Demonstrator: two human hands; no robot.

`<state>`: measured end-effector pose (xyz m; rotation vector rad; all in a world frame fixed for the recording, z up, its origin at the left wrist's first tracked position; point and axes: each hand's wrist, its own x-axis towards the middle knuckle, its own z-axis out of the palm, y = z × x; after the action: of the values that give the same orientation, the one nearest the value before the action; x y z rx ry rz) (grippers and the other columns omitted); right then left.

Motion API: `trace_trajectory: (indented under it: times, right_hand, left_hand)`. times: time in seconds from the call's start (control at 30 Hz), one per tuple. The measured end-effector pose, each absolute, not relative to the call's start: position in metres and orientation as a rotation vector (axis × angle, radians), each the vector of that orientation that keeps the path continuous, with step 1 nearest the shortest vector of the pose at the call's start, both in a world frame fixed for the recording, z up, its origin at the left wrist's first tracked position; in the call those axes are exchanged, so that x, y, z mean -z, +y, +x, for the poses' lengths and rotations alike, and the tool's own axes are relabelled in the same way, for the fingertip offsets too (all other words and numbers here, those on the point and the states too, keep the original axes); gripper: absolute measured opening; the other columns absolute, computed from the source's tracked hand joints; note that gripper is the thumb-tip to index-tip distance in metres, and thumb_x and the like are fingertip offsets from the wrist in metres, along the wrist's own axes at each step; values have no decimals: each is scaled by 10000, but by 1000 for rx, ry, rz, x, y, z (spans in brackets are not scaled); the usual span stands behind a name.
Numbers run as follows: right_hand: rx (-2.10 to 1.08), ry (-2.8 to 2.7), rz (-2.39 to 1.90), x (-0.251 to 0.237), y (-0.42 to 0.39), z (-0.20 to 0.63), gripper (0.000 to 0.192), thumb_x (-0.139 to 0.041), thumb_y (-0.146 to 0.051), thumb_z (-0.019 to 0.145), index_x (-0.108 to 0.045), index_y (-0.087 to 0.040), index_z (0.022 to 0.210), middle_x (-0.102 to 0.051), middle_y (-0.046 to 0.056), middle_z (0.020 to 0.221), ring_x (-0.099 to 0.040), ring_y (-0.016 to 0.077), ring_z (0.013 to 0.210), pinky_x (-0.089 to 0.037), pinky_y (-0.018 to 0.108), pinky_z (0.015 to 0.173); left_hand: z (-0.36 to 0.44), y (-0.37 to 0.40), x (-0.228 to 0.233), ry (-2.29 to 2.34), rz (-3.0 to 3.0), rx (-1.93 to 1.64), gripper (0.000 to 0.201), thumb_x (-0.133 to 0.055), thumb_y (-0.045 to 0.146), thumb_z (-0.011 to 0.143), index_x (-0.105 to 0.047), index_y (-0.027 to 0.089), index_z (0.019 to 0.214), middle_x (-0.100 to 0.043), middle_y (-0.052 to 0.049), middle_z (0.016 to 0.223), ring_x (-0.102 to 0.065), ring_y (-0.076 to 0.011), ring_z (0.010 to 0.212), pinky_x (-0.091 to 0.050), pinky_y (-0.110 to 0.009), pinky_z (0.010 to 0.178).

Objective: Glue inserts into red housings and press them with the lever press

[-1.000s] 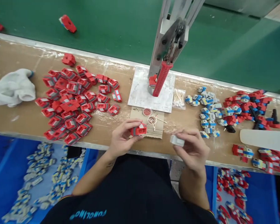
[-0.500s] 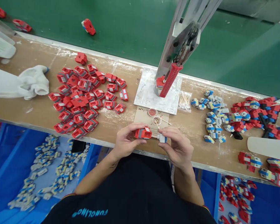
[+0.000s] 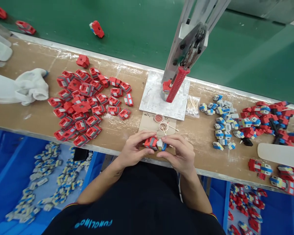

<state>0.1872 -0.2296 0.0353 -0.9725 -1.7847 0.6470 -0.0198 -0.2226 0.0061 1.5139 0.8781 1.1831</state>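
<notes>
Head view: left hand (image 3: 132, 150) pinches red shell (image 3: 150, 142), right hand (image 3: 180, 153) pinches blue-white insert (image 3: 161, 144) against it; joining step, needs aligned press.

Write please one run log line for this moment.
left hand: holds red toy part | right hand: presses small blue-white part against it | place: workbench front edge

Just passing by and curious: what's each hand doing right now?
Left hand: closed on the red piece.
Right hand: closed on the small grey-blue piece, held against the red one.
</notes>
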Motion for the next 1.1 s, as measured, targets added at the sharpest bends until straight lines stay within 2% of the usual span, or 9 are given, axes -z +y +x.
trace_trajectory:
  times: [0.27, 0.43, 0.57, 0.63, 0.7, 0.77, 0.83, 0.9, 1.1]
  right_hand:
    - [-626, -1780, -1147, -26, -234, 181, 323, -886, -381, 848, -775, -265, 1128, -792, 46, 897, -728, 182, 684, -643, 308, 620]
    - [-667, -1664, -1138, -22, -239, 173, 303, -888, -349, 847, -771, -255, 1110, -797, 43, 893, -728, 177, 689, -632, 290, 607]
    - [-853, -1696, -1093, -25, -238, 179, 164, -824, -372, 910, -786, -266, 1029, -791, 43, 922, -752, 185, 749, -646, 308, 670]
    - [-884, -1753, -1095, -27, -237, 184, 213, -785, -429, 935, -776, -277, 1084, -784, 73, 1036, -778, 225, 918, -664, 345, 773]
    - [-894, -1829, -1111, -29, -237, 189, 398, -766, -485, 937, -718, -298, 1285, -749, 120, 1256, -743, 284, 1163, -662, 411, 909]
    - [-924, -1927, -1109, -29, -237, 192, 599, -770, -490, 931, -594, -320, 1478, -672, 149, 1449, -661, 326, 1339, -632, 478, 1024]
    - [-953, -2020, -1070, -27, -237, 194, 683, -775, -470, 929, -524, -333, 1549, -600, 155, 1557, -589, 350, 1438, -586, 525, 1111]
    - [-994, -2066, -1017, -26, -238, 194, 669, -775, -482, 927, -542, -330, 1536, -564, 160, 1595, -564, 357, 1473, -569, 522, 1142]
    - [-1109, -2031, -905, -29, -241, 186, 532, -743, -434, 961, -594, -327, 1460, -704, 127, 1382, -721, 283, 1296, -644, 373, 1049]
  left_hand:
    - [-12, -227, -9, 996, 1500, -1104, 501, -633, 502, 1027, -680, 196, 1420, -733, -99, 1065, -700, -223, 929, -589, -351, 872]
    - [-3, -233, -9, 1031, 1387, -1064, 502, -491, 518, 1088, -662, 194, 1431, -736, -134, 1304, -709, -261, 1184, -566, -371, 1037]
    - [-4, -235, -8, 1028, 1238, -1016, 549, -444, 576, 1088, -709, 185, 1367, -757, -141, 1295, -716, -282, 1219, -578, -393, 1052]
    - [-7, -234, -9, 955, 1211, -958, 616, -549, 662, 1018, -711, 176, 1359, -762, -154, 1261, -725, -308, 1193, -594, -415, 1031]
    - [-11, -234, -11, 872, 1215, -873, 824, -792, 724, 812, -667, 163, 1404, -761, -155, 1209, -737, -324, 1113, -615, -424, 972]
    - [-13, -234, -15, 828, 1216, -782, 1014, -969, 659, 601, -633, 157, 1416, -750, -122, 1109, -734, -284, 963, -628, -389, 868]
    - [-15, -234, -18, 812, 1193, -719, 914, -1009, 576, 573, -669, 155, 1309, -718, -80, 1017, -692, -220, 842, -610, -334, 776]
    - [-16, -235, -21, 783, 1187, -697, 697, -978, 539, 648, -695, 153, 1155, -687, -56, 959, -644, -179, 778, -580, -294, 720]
    - [-21, -241, -18, 758, 1421, -734, 340, -806, 414, 822, -686, 156, 1007, -645, -48, 852, -560, -163, 722, -525, -270, 664]
